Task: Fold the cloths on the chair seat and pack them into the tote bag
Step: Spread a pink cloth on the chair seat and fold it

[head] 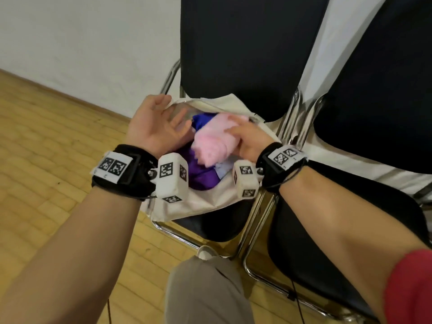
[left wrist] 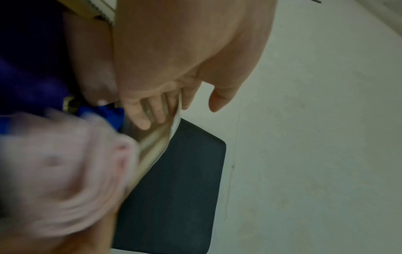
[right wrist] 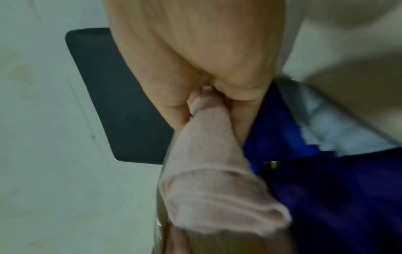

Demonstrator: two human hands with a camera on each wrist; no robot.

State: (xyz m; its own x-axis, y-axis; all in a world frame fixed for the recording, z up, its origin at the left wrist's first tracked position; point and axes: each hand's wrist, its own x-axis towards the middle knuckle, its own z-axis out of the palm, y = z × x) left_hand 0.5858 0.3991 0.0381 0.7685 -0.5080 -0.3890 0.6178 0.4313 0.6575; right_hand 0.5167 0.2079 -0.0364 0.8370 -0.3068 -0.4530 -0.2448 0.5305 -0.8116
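The right hand (head: 250, 136) grasps one folded fluffy pink cloth (head: 214, 141), thumb on top and fingers beneath, holding it at the mouth of the single cream canvas tote bag (head: 205, 202). The left hand (head: 154, 127) is spread with straight fingers, palm pressing the bag's left rim outward. Inside lie three more cloths: one bright blue (head: 201, 120), one purple satin (head: 201, 176), one pale blue (head: 222, 170). The bag sits on the seat of one black padded chair (head: 247, 50); a second black chair (head: 383, 94) stands just beside it.
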